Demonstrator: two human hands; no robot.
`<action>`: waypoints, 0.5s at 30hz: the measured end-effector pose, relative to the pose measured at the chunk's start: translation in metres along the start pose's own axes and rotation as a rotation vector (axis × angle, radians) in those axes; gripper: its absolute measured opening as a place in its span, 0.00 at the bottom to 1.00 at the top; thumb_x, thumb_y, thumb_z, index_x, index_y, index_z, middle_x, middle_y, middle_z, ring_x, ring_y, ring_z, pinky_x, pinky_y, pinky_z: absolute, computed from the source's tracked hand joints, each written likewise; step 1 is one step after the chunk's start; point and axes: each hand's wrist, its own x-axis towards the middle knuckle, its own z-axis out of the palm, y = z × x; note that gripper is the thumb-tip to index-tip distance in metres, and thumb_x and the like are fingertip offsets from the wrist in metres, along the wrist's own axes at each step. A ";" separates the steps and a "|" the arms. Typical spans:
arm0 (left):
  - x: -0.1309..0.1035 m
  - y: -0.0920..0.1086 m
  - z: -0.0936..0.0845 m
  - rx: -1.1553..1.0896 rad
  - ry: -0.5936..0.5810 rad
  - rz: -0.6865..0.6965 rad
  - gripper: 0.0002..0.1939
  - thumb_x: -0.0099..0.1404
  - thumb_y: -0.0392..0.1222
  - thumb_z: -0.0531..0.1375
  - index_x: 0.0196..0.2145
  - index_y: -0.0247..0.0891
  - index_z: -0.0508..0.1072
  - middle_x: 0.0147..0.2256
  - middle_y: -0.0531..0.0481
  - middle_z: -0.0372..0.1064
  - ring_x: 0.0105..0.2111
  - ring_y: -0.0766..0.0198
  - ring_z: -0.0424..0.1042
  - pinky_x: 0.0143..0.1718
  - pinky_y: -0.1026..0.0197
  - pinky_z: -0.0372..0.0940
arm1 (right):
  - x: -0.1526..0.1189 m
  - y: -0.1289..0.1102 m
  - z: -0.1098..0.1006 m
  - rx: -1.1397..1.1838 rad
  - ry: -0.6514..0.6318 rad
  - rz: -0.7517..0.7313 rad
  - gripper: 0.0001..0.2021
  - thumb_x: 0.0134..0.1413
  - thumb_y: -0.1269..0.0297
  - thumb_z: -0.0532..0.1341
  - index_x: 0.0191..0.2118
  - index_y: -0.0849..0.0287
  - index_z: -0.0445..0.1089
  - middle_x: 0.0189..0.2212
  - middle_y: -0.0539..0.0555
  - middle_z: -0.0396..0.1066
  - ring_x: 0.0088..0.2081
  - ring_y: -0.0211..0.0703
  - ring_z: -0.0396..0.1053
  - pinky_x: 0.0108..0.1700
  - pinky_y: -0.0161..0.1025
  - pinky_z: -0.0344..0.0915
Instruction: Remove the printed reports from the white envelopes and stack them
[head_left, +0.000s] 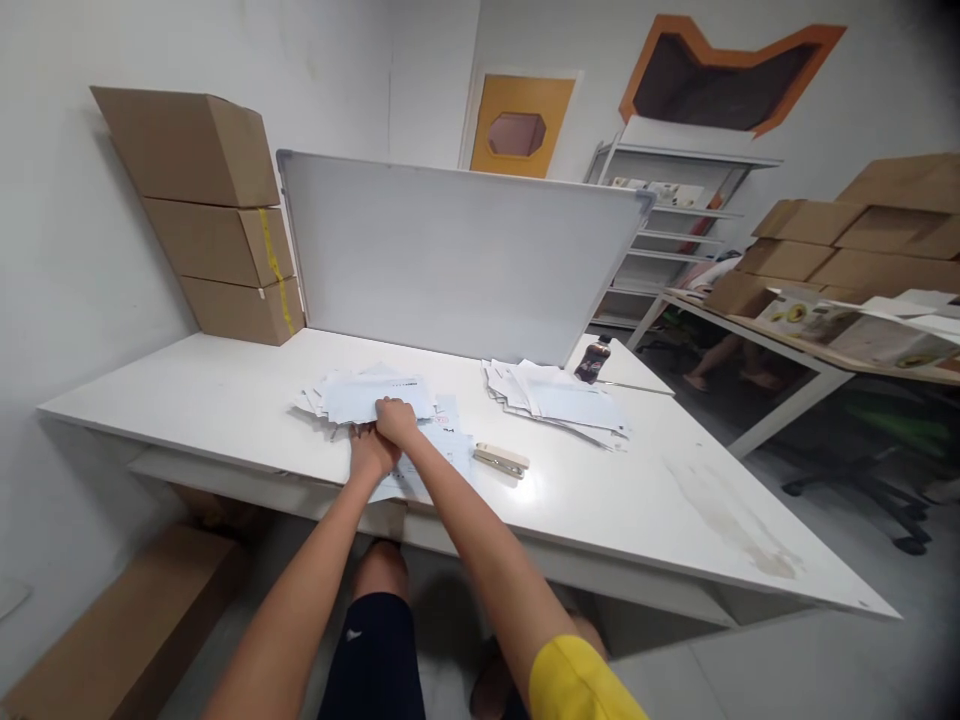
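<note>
A loose pile of paper sheets (367,392) lies on the white table in front of me. My right hand (395,418) is closed at the pile's near edge, its fingers curled on the paper. Just below and partly behind it, my left hand (372,452) is bent around the near edge of the sheets; some of its fingers are hidden. More printed sheets (442,450) lie spread beside and under my wrists, reaching the table's front edge. A cream stapler (501,460) rests on the table to the right of these sheets, touched by neither hand.
A second paper stack (559,400) lies farther right, with a dark bottle (593,360) behind it. A whiteboard (457,260) stands along the table's back. Cardboard boxes (232,230) are piled at the left, and another box (127,620) lies on the floor. A person's legs show under the right-hand table (787,345).
</note>
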 end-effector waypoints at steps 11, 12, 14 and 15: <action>0.008 -0.005 0.002 -0.157 -0.003 -0.059 0.25 0.65 0.54 0.48 0.43 0.31 0.73 0.44 0.32 0.73 0.48 0.43 0.69 0.51 0.45 0.57 | -0.141 0.037 0.036 0.201 0.038 -0.034 0.39 0.52 0.50 0.61 0.65 0.61 0.50 0.67 0.65 0.41 0.67 0.60 0.39 0.63 0.58 0.41; 0.010 -0.007 0.003 -0.202 0.018 -0.079 0.25 0.64 0.54 0.49 0.42 0.30 0.73 0.44 0.31 0.73 0.49 0.42 0.69 0.52 0.44 0.55 | -0.151 0.036 0.039 0.164 0.058 -0.031 0.38 0.53 0.50 0.61 0.65 0.60 0.50 0.67 0.64 0.42 0.67 0.60 0.40 0.64 0.58 0.41; 0.015 -0.011 0.004 -0.379 0.092 -0.143 0.22 0.62 0.51 0.51 0.39 0.30 0.73 0.44 0.29 0.72 0.50 0.40 0.67 0.55 0.44 0.53 | -0.162 0.033 0.042 0.110 0.106 -0.013 0.34 0.55 0.52 0.59 0.65 0.58 0.51 0.66 0.62 0.47 0.66 0.59 0.44 0.64 0.57 0.42; 0.017 -0.014 0.003 -0.519 0.128 -0.189 0.19 0.60 0.50 0.54 0.37 0.31 0.73 0.44 0.30 0.72 0.51 0.40 0.66 0.55 0.45 0.53 | -0.165 0.031 0.042 0.096 0.122 -0.008 0.32 0.57 0.54 0.58 0.64 0.57 0.52 0.65 0.61 0.50 0.65 0.58 0.47 0.63 0.57 0.44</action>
